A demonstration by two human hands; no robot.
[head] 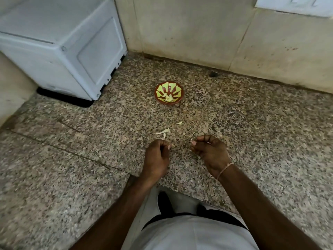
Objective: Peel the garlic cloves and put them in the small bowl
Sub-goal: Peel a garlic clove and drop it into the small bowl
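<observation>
Speckled granite bench (252,123), tiled wall behind: your hands work over it, apart from each other, near its front edge.

Your left hand (156,157) is curled, fingertips pinching what looks like a scrap of garlic skin; your right hand (210,152) is curled too, pinching a small pale piece, clove or skin you cannot tell. Loose peels (163,132) lie just beyond your left hand. Farther back, the small bowl (169,93) holds peeled garlic cloves (168,98). A white appliance (59,44) stands at far left.

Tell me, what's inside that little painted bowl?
A few pale peeled garlic cloves lie at the bottom of the small bowl. Whether anything lies beneath them cannot be seen.
</observation>
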